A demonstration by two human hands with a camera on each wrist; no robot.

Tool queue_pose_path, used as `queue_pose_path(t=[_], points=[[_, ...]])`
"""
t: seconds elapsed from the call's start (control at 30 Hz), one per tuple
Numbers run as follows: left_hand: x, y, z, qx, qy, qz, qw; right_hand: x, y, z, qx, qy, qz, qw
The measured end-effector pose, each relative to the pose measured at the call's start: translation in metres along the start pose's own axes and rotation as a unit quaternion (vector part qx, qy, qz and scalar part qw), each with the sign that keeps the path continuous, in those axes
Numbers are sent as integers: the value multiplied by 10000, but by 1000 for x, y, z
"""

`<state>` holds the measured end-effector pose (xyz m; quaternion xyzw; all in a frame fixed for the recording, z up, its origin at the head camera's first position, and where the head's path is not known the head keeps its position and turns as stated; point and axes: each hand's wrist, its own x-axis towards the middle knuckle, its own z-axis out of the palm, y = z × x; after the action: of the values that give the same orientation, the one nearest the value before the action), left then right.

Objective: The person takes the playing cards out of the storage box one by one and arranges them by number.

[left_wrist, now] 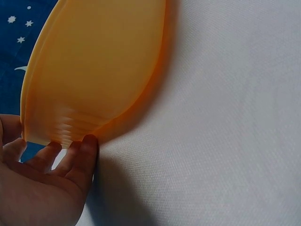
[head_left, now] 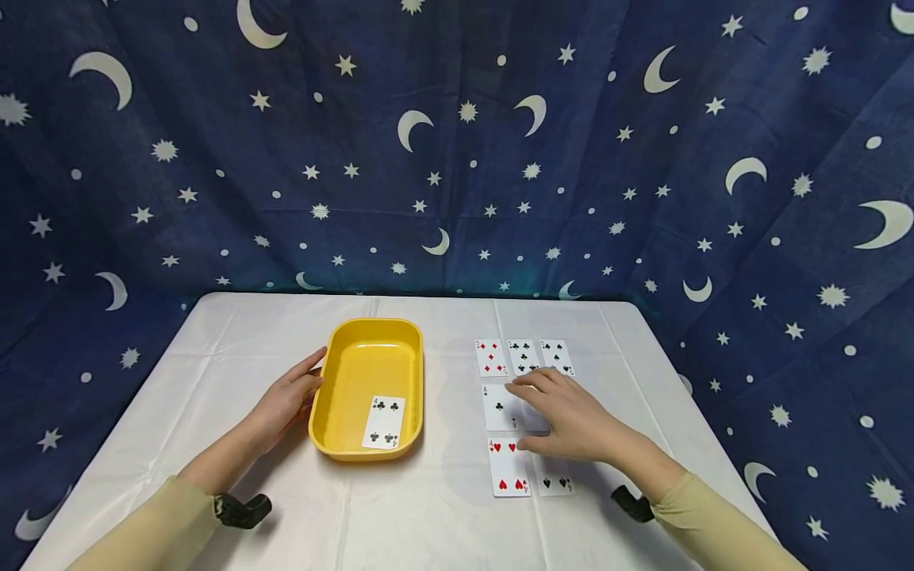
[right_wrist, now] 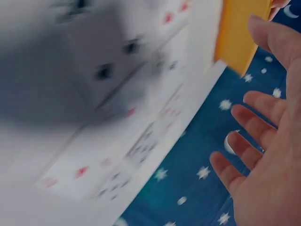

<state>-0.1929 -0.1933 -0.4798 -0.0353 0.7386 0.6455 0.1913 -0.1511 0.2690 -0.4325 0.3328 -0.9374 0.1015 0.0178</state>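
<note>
My left hand [head_left: 289, 400] is at the left side of a yellow plastic tray [head_left: 417, 388], its fingertips touching the outer wall. In the left wrist view several fingers [left_wrist: 84, 157] rest against that wall. Inside the tray a four of clubs [head_left: 384, 423] lies face up near the front. My right hand [head_left: 571, 416] hovers over face-up playing cards, fingers spread and holding nothing. Left of it lie an ace of clubs [head_left: 499, 408] and a four of hearts [head_left: 508, 469]. Beneath it a spade card [head_left: 555, 482] is partly covered; another middle-row card is mostly hidden.
Behind the right hand runs a row of three cards: a diamond card [head_left: 492, 358], a club card [head_left: 524, 357] and a spade card [head_left: 557, 355]. A white cloth [head_left: 450, 523] covers the table. Dark blue fabric [head_left: 457, 143] with moons and stars hangs behind it.
</note>
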Motion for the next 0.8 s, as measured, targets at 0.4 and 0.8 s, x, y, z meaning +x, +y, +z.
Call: queue_pose_path(t=[0.4, 0.8], points=[[0, 1, -2, -23, 26, 14, 10000, 99, -63, 1, -253, -412, -986, 9940], [0, 1, 0, -108, 102, -61, 9999, 166, -107, 20, -644, -1819, -1693, 9665]])
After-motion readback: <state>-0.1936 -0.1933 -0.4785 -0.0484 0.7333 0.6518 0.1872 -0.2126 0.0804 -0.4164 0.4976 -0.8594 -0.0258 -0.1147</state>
